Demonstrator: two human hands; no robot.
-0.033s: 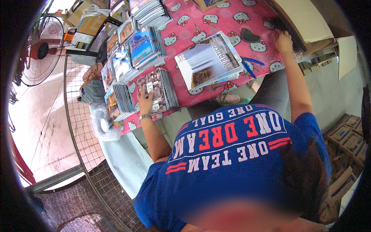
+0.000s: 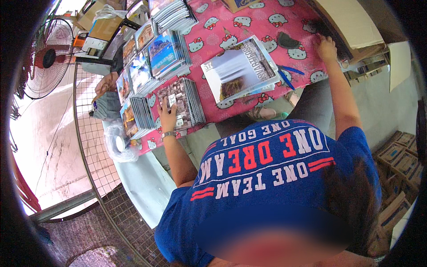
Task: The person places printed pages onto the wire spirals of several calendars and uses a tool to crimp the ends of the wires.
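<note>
My left hand [image 2: 168, 115] lies on the side of a stack of notebooks [image 2: 186, 104] with grey photo covers, its fingers spread over the top cover. On the right, my right hand [image 2: 327, 48] is on the tablecloth with fingers apart, close to a large cardboard box [image 2: 360, 26] and a dark patch. Between the hands lies a fanned pile of larger notebooks or sheets [image 2: 238, 73] with a waterfall photo on top. Blue-handled scissors [image 2: 290, 75] stick out beside that pile, their blades not visible.
Several stacks of photo-covered notebooks [image 2: 141, 73] stand along the left of the pink cartoon-print tablecloth [image 2: 242, 22]. Clear plastic wrap [image 2: 118, 143] hangs at the left corner. Beyond are a fan [image 2: 49, 58] and a wire mesh panel [image 2: 95, 142]. Cardboard boxes [image 2: 402, 155] are piled at right.
</note>
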